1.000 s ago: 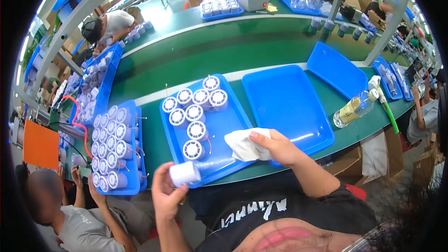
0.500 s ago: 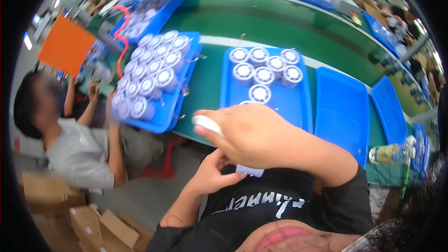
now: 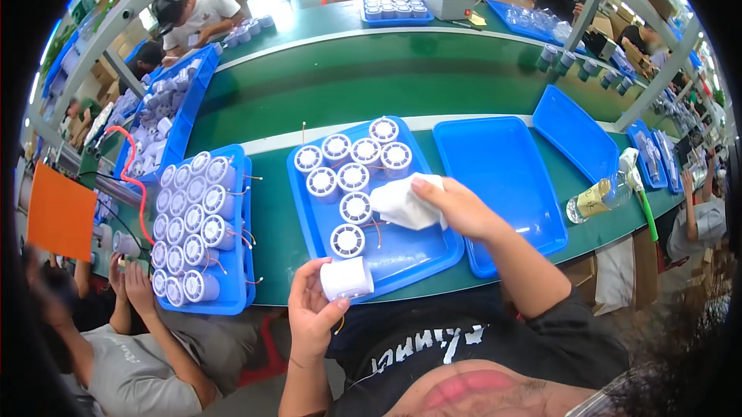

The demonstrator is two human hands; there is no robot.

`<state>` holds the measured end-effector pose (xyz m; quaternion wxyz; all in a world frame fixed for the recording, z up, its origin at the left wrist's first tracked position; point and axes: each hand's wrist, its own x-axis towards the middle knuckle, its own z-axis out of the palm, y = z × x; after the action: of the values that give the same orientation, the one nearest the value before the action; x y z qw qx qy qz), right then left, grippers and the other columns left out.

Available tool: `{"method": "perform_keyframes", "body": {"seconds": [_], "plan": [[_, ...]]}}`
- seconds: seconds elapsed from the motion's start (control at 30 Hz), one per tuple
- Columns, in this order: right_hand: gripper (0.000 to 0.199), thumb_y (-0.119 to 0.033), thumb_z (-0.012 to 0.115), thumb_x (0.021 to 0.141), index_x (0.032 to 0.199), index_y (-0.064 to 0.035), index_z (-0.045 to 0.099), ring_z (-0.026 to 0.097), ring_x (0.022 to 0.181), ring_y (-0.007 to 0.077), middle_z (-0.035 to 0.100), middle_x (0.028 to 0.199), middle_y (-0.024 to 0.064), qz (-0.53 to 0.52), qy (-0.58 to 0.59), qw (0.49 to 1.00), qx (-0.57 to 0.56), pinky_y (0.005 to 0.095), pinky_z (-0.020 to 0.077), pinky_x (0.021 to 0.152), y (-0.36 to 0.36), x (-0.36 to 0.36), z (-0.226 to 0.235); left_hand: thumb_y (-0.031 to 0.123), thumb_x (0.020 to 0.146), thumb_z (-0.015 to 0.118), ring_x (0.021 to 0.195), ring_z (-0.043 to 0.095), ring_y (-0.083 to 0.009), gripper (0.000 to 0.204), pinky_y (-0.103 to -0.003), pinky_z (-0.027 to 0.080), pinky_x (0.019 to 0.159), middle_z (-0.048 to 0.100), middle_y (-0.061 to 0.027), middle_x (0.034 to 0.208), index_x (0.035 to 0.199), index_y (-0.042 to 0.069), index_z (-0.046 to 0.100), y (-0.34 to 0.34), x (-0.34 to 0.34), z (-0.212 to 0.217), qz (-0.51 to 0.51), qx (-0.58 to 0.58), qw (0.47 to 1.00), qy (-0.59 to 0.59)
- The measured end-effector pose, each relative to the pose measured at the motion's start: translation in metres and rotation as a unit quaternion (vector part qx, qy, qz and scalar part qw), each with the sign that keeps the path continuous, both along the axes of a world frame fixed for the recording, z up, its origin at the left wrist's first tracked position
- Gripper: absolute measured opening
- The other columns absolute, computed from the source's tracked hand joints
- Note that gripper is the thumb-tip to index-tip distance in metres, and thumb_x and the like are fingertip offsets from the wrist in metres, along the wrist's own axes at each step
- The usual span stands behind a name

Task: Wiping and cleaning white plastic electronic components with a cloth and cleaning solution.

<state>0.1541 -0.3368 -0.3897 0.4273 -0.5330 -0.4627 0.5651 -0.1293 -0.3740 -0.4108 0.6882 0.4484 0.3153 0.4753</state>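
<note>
My left hand (image 3: 311, 315) grips a white cylindrical fan part (image 3: 347, 279) at the near edge of a blue tray (image 3: 417, 251). My right hand (image 3: 454, 206) rests over the same tray and holds a crumpled white cloth (image 3: 403, 205). Several round white fan parts (image 3: 354, 177) with slotted tops sit upright in the tray's far half, and one more (image 3: 348, 240) stands just beyond the held part.
An empty blue tray (image 3: 506, 185) lies to the right, another (image 3: 576, 135) beyond it, with a clear bottle (image 3: 599, 197) beside them. At left a blue tray (image 3: 236, 262) is packed with white parts, and a seated person (image 3: 135, 363) works there. Green conveyor belt (image 3: 371, 81) runs behind.
My view swung left and back to the tray. My hands came together near my chest, then parted: the right returned over the tray with the cloth, the left still holds the part.
</note>
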Motion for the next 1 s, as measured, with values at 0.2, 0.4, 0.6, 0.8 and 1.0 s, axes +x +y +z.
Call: {"method": "perform_keyframes", "body": {"seconds": [0.2, 0.4, 0.6, 0.8, 1.0], "plan": [[0.039, -0.026, 0.053, 0.096, 0.122, 0.0038, 0.055, 0.058, 0.106, 0.0289, 0.06, 0.115, 0.0185, -0.046, -0.33, 0.91, 0.248, 0.0391, 0.0432, 0.095, -0.065, -0.029, 0.016, -0.005, 0.074, 0.068, 0.111, 0.055, -0.0207, 0.057, -0.033, 0.045, 0.096, 0.053, -0.0129, 0.119, 0.125, 0.001, 0.043, 0.01, 0.039, 0.012, -0.054, -0.021, 0.998, 0.019], [0.045, -0.014, 0.059, 0.079, 0.121, 0.0024, 0.055, 0.057, 0.111, 0.0286, 0.059, 0.116, 0.0155, 0.072, -0.45, 0.79, 0.411, 0.0431, 0.0395, 0.102, -0.064, -0.031, 0.025, -0.01, 0.074, 0.065, 0.108, 0.058, -0.0186, 0.059, -0.03, 0.048, 0.093, 0.055, -0.0115, 0.119, 0.127, 0.0, 0.043, 0.003, 0.072, 0.021, -0.095, -0.07, 0.993, 0.019], [0.041, -0.02, 0.061, 0.081, 0.112, 0.0063, 0.056, 0.059, 0.098, 0.0316, 0.059, 0.103, 0.0174, 0.05, -0.473, 0.762, 0.439, 0.0435, 0.0437, 0.097, -0.076, -0.034, 0.035, -0.007, 0.074, 0.066, 0.111, 0.058, -0.0189, 0.061, -0.028, 0.048, 0.092, 0.056, -0.0121, 0.12, 0.129, -0.002, 0.042, -0.006, 0.074, 0.026, -0.087, -0.09, 0.992, 0.014], [0.046, -0.038, 0.04, 0.099, 0.105, 0.0035, 0.059, 0.058, 0.083, 0.0392, 0.06, 0.087, 0.0219, 0.215, -0.336, 0.889, 0.226, 0.045, 0.0467, 0.076, -0.069, -0.014, 0.045, -0.002, 0.069, 0.075, 0.106, 0.058, -0.022, 0.06, -0.031, 0.05, 0.088, 0.056, -0.0129, 0.114, 0.123, -0.001, 0.048, -0.013, 0.074, 0.033, -0.115, 0.16, 0.963, 0.184], [0.082, -0.07, 0.021, 0.094, 0.124, -0.0025, 0.057, 0.058, 0.104, 0.0196, 0.063, 0.107, 0.0107, 0.36, 0.033, 0.921, -0.146, 0.0324, 0.0442, 0.087, -0.074, -0.002, 0.021, 0.002, 0.063, 0.078, 0.098, 0.06, -0.0296, 0.049, -0.035, 0.05, 0.083, 0.059, -0.0138, 0.109, 0.109, 0.001, 0.061, 0.002, 0.063, 0.072, -0.278, 0.39, 0.842, 0.248]]}}
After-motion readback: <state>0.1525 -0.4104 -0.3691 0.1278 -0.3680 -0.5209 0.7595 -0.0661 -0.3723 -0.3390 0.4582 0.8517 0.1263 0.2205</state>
